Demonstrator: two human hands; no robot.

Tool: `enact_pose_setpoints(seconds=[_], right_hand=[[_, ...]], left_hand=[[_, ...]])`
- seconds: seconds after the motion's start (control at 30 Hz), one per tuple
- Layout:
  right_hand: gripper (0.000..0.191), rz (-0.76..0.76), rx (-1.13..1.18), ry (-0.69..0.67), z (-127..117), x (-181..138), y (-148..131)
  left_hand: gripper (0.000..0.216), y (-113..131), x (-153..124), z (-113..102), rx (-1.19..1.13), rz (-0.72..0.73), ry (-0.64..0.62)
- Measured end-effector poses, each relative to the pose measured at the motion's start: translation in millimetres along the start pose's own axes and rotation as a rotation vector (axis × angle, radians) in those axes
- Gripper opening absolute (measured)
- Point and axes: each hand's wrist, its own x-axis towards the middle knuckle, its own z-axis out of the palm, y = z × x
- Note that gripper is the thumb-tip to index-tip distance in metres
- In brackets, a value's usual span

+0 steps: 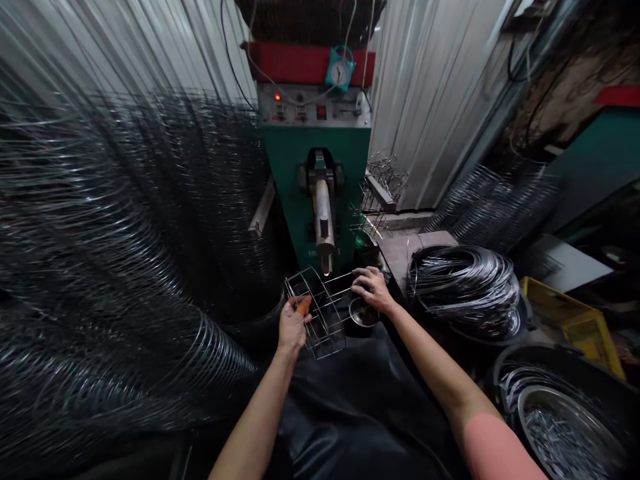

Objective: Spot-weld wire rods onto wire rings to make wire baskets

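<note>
A wire frame [327, 310] of thin bent rods and crosswires spans the space between my hands, just below the tip of a green spot welder [280, 167]. My left hand [294, 327] is closed on the frame's left side. At its thumb is a small orange piece [304, 305], perhaps a finger cover; I cannot tell. My right hand [373, 288] has its fingers curled at the right ends of the long rods. Above the frame, the welder's round metal electrode arm [324, 213] points down toward me, with a bright spot at its tip. A small metal bowl [363, 313] sits under my right hand.
Tall stacks of wire rings [150, 233] crowd the left side. At right are a wire coil [465, 287], a yellow crate [575, 320] and a metal basin [565, 427] of short wire pieces. A teal clock [341, 69] hangs on the welder. A black apron [360, 400] covers my lap.
</note>
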Motion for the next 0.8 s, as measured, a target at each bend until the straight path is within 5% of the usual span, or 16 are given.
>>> enact_pose_setpoints(seconds=[0.8], right_hand=[[0.016, -0.018, 0.052, -0.101, -2.6, 45.6, 29.4]], left_hand=[[0.041, 5.9, 43.5, 16.3, -0.052, -0.032, -0.058]])
